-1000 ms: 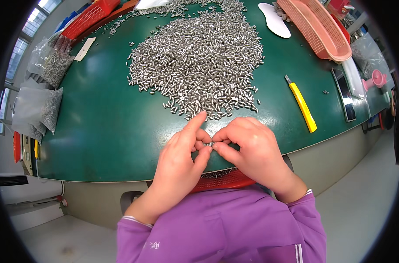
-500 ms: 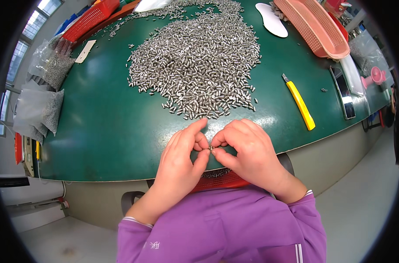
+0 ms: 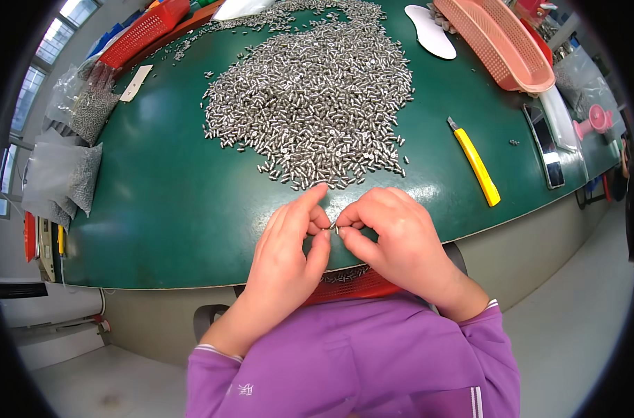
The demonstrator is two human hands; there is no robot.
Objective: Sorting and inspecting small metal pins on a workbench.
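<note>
My left hand [image 3: 289, 258] and my right hand [image 3: 393, 237] meet at the near edge of the green table [image 3: 163, 209]. Their fingertips pinch one small silver metal piece [image 3: 335, 228] between them. A large heap of the same small metal pieces [image 3: 317, 90] lies spread over the table just beyond my fingers. Below my hands, under the table edge, a red tray [image 3: 352, 282] with several metal pieces shows partly. Purple sleeves cover both forearms.
A yellow utility knife [image 3: 475, 161] lies to the right, a phone [image 3: 545, 146] beyond it. A pink basket [image 3: 501, 42] and a white sole-shaped piece [image 3: 430, 31] sit at the far right. Clear bags of parts [image 3: 80, 111] and a red basket [image 3: 146, 29] lie on the left.
My fingertips shifted slightly while staying together on the small piece; both hands stay at the table's near edge.
</note>
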